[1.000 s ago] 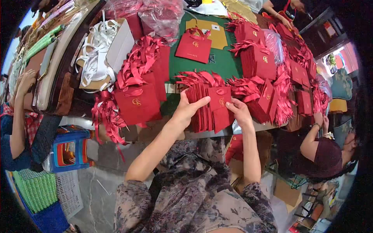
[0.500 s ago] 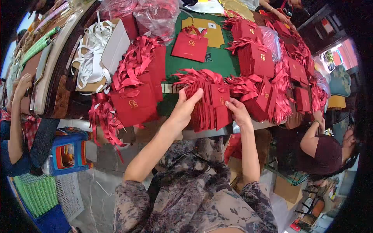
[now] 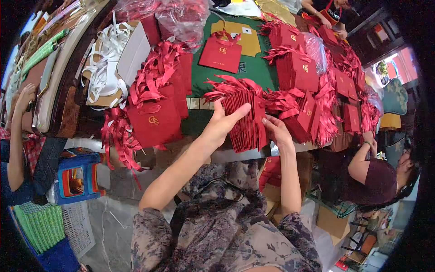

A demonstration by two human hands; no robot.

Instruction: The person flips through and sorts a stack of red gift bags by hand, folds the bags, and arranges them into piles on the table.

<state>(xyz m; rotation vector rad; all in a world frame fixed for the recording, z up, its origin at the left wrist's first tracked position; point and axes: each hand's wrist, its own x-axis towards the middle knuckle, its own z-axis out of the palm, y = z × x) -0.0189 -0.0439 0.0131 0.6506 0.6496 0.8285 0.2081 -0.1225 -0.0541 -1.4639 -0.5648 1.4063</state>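
Note:
A thick stack of small red paper gift bags (image 3: 244, 127) is between my hands at the table's near edge, its packed edges facing me and ribbon handles (image 3: 233, 86) fanned out beyond it. My left hand (image 3: 223, 122) is closed on the stack's left side, thumb across the top. On the right side, my right hand (image 3: 277, 132) pinches the outer bags; its fingertips are partly hidden. Left of the stack lies a pile of red bags with gold lettering (image 3: 156, 120). A single red bag (image 3: 220, 54) lies farther back on the green mat (image 3: 258, 75).
More bag piles (image 3: 297, 70) line the right side. A box of white ribbons (image 3: 108, 68) stands at the left, with clear plastic wrap (image 3: 183, 20) behind. Co-workers sit at both sides, one with a bent arm (image 3: 361, 163). Blue stools (image 3: 79, 177) stand on the floor.
The stack has turned in my hands: the gold-lettered front face no longer shows, and more of the bag edges do. My left hand has shifted slightly right.

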